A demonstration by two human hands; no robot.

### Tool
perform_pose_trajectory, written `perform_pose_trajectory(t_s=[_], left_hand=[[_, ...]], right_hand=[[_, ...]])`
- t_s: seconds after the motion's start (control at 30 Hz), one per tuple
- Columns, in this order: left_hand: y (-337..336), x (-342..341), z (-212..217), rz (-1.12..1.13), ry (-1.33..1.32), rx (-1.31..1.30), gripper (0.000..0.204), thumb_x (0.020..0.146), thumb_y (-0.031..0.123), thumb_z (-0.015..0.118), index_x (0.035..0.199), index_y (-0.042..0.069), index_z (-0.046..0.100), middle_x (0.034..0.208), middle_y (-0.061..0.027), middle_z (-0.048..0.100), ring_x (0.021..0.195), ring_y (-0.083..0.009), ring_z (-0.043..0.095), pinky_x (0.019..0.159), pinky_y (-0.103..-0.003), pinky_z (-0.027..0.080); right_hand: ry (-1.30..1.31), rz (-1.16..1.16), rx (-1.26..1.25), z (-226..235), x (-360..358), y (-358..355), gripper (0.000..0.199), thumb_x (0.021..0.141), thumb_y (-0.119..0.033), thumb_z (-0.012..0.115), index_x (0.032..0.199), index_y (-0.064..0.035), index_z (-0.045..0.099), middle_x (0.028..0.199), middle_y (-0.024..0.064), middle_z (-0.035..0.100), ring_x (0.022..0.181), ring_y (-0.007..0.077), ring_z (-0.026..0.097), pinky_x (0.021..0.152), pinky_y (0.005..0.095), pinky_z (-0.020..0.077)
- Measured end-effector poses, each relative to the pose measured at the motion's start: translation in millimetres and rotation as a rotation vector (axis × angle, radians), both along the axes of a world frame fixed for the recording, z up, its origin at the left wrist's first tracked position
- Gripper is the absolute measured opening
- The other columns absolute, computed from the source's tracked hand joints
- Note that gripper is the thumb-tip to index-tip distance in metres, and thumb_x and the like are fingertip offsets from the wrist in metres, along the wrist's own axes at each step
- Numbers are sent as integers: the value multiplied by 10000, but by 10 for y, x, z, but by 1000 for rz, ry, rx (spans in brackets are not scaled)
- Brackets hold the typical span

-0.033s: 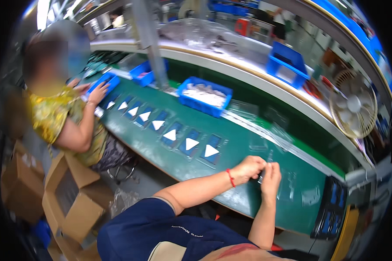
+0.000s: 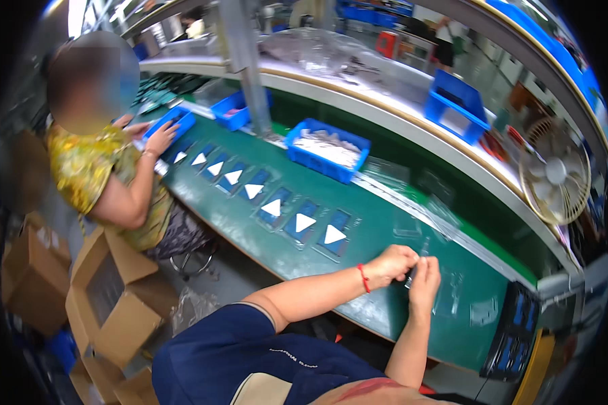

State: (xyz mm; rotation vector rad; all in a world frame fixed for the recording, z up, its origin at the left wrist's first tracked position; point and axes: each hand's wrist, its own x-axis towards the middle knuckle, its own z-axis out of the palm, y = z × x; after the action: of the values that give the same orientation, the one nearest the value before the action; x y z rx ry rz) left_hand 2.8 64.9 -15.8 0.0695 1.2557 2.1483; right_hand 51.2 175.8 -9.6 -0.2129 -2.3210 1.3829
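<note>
A fan (image 2: 555, 171) with a pale round cage stands at the right end of a raised shelf (image 2: 385, 92); left of it on the shelf sits a blue bin (image 2: 454, 91); a grey metal post (image 2: 253, 88) rises farther left. At the left, a co-worker (image 2: 105, 179) in a yellow patterned top sits by the bench; below lie an open cardboard box (image 2: 134, 327) and crumpled clear plastic (image 2: 194, 310).

Flat pieces (image 2: 254, 191) rowed on table (image 2: 368, 235), left of left hand (image 2: 392, 265); bin (image 2: 317, 164) behind them; tray (image 2: 500, 325) at right end.
</note>
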Motion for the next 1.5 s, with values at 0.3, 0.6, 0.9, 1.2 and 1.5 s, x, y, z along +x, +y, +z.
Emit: perform_pose_trajectory(t_s=[0.3, 0.6, 0.9, 1.2, 1.5], left_hand=[[-188, -134, 42, 149, -65, -77, 114, 899, 134, 562, 816, 57, 570, 619, 30, 455, 498, -58, 392, 401, -220, 335], [-134, -46, 113, 31, 109, 132, 140, 895, 164, 620, 956, 48, 571, 812, 6, 578, 679, -59, 560, 498, -182, 467], [-125, -35, 45, 20, -15, 152, 236, 873, 232, 664, 1045, 71, 672, 868, 6, 623, 766, -71, 562, 633, -227, 474], [-123, -54, 23, -18, -19, 165, 299, 872, 269, 666, 1104, 80, 667, 947, -16, 647, 825, -85, 550, 692, -249, 443], [-62, 45, -17, -10, 5, 274, 301, 883, 272, 653, 1103, 68, 666, 901, 0, 640, 713, -65, 516, 595, -203, 394]], right_hand=[[-41, 22, -273, -2, -37, 69, 245, 982, -184, 425, 773, -63, 469, 661, -35, 399, 601, 55, 366, 511, 240, 310], [53, 173, -163, 102, -1, -31, 262, 989, -204, 422, 795, -38, 482, 658, 5, 462, 603, 75, 398, 530, 251, 337], [71, 178, -133, 90, -3, -56, 270, 993, -206, 386, 802, -30, 456, 674, 26, 427, 619, 104, 382, 545, 287, 337], [69, 216, -132, 123, -13, -33, 266, 994, -206, 379, 806, -31, 448, 680, 28, 425, 626, 105, 380, 550, 285, 334], [78, 249, -137, 195, 66, -59, 216, 979, -165, 384, 853, -15, 475, 714, 54, 458, 652, 124, 419, 584, 292, 362]])
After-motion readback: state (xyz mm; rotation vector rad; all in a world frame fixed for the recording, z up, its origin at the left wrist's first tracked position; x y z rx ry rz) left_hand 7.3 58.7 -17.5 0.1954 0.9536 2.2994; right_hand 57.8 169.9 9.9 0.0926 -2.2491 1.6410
